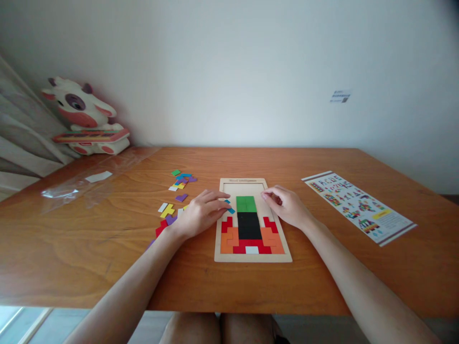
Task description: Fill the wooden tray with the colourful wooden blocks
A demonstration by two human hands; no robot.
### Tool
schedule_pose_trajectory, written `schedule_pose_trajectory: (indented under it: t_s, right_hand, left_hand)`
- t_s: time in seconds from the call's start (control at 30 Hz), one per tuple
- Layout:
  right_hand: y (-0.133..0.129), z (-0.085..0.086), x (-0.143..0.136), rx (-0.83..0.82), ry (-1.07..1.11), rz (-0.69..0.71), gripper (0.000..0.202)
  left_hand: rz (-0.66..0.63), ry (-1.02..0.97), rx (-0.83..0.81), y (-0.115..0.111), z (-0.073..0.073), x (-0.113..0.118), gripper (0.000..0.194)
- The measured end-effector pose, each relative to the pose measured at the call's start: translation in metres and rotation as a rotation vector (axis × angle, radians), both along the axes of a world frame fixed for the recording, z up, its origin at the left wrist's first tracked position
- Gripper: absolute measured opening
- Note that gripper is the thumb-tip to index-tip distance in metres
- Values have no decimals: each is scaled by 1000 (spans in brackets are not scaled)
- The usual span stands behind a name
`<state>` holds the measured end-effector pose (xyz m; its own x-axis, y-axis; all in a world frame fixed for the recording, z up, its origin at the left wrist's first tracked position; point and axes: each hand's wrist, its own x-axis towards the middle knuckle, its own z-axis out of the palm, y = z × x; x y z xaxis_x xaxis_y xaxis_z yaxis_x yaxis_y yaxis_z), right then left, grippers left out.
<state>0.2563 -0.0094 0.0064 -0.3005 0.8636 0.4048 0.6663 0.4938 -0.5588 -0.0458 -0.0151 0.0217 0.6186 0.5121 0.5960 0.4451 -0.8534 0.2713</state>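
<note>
A wooden puzzle tray [253, 258] lies in front of me, partly filled with flat coloured pieces. Green pieces [246, 204] sit above black pieces [250, 226]; red, orange and white ones fill the lower part. My left hand [206, 213] reaches over the tray's left rim, its fingers closed on a blue puzzle piece [230, 207] that they partly cover. At the right rim, my right hand [286, 206] has curled fingers with the tips together; whether anything is between them is hidden.
Loose pieces, among them a yellow piece [168, 210] and a purple piece [181, 197], lie left of the tray, some behind my left forearm. A printed pattern sheet [358, 205] lies at right. Clear plastic wrap [71, 191] and a cow-shaped toy keyboard [91, 136] are at left.
</note>
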Motion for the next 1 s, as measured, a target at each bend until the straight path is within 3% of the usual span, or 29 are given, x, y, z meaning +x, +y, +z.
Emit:
schedule_pose_trajectory:
  t_s: [0.17, 0.4, 0.57, 0.73, 1.0]
  right_hand:
    - [-2, 1, -8, -4, 44, 50, 26]
    - [-18, 11, -43, -128, 302, 174, 23]
    - [-24, 6, -62, -192, 310, 274, 29]
    - [-16, 7, -48, -100, 211, 162, 20]
    - [-10, 9, -29, -56, -19, 179, 18]
  left_hand:
    - [-20, 39, -80, -5, 1, 3, 28]
    - [57, -168, -349, -9, -5, 12, 24]
    - [12, -188, -384, -6, -8, 22, 26]
    - [169, -281, -494, 0, -11, 23, 25]
    - [230, -86, -434, 5, -16, 24, 21]
